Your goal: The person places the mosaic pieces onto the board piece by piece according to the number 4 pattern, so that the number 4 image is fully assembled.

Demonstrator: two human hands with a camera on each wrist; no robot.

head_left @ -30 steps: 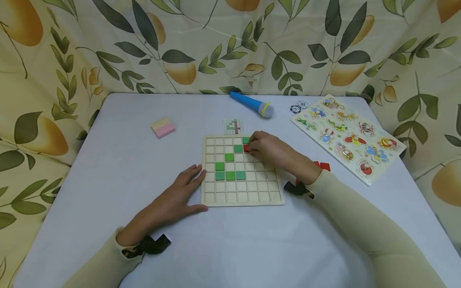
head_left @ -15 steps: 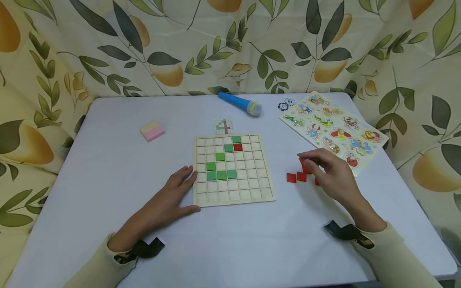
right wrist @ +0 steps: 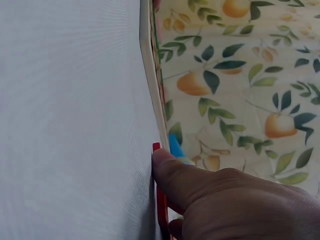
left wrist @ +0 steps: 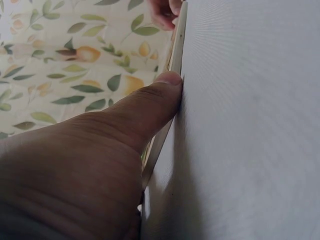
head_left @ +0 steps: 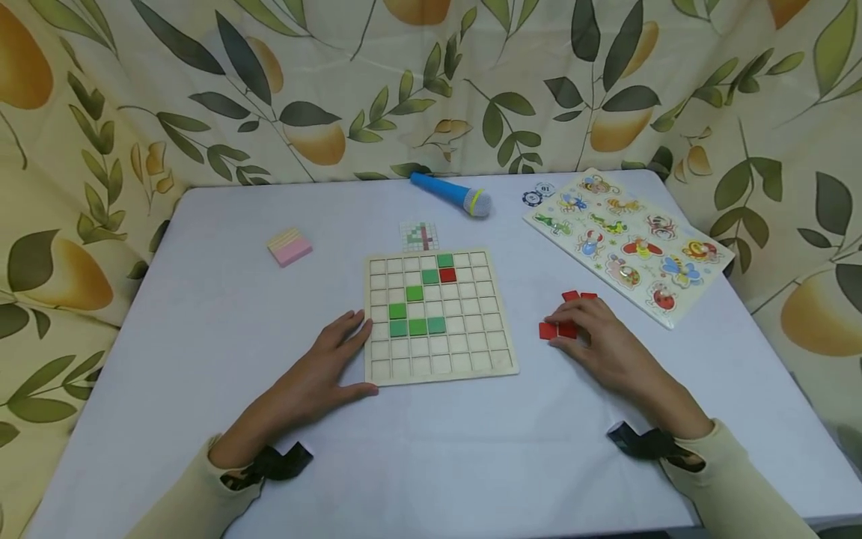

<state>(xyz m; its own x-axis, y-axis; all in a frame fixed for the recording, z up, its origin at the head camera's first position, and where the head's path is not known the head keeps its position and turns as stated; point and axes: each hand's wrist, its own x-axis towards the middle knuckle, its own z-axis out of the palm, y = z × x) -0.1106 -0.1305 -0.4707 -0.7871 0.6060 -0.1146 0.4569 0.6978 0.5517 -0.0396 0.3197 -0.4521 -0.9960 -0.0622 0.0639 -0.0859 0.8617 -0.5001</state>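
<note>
Several red tiles (head_left: 559, 328) at three o'clock under our right hand (head_left: 599, 348), fingers curled on one; left hand (head_left: 323, 374) flat against grid board (head_left: 441, 367); a loose pinch could scatter them

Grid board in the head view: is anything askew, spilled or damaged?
Nothing stands out. The grid board lies flat; its green tiles and one red tile sit square in cells. Loose red tiles lie under the right hand.
</note>
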